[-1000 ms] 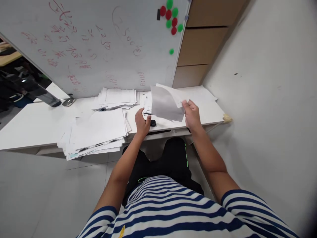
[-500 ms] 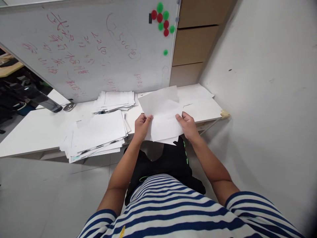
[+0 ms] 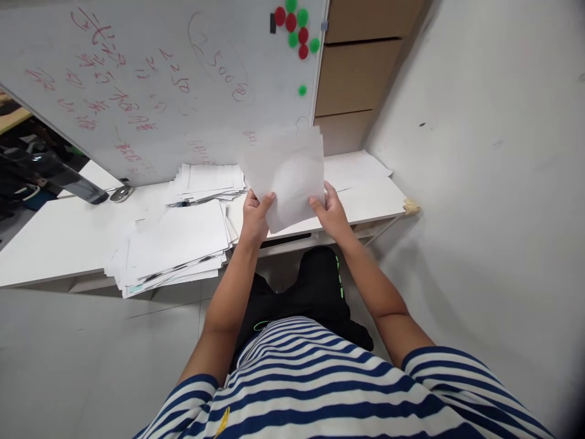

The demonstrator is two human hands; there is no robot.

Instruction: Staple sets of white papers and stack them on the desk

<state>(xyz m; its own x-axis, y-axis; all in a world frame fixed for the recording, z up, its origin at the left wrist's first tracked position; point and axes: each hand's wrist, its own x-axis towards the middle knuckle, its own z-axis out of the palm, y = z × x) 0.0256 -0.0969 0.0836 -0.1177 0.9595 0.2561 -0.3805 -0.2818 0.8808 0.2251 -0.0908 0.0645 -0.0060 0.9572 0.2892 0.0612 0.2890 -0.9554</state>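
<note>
Between my hands I hold sheets of white paper (image 3: 292, 171), raised above the shelf's front edge. My left hand (image 3: 256, 216) pinches the lower left side, thumb on top. My right hand (image 3: 329, 212) grips the lower right side in the same way. The exact number of sheets cannot be made out. To the left of my left hand lies a large, uneven pile of papers (image 3: 178, 238), its front overhanging the shelf edge. Behind that pile is a smaller stack of papers (image 3: 208, 178).
A white shelf (image 3: 68, 238) runs across in front of me. Behind it stands a whiteboard (image 3: 219, 116) with red writing and red and green magnets. A dark bottle (image 3: 77, 180) lies at the left beside a computer mouse (image 3: 121, 194). Brown boxes (image 3: 356, 76) and a wall (image 3: 493, 183) are at the right.
Both hands have lifted the papers up and slightly left. The sheets' lower edges, uneven before, now sit closer together and higher, over the shelf. The piles have not been moved.
</note>
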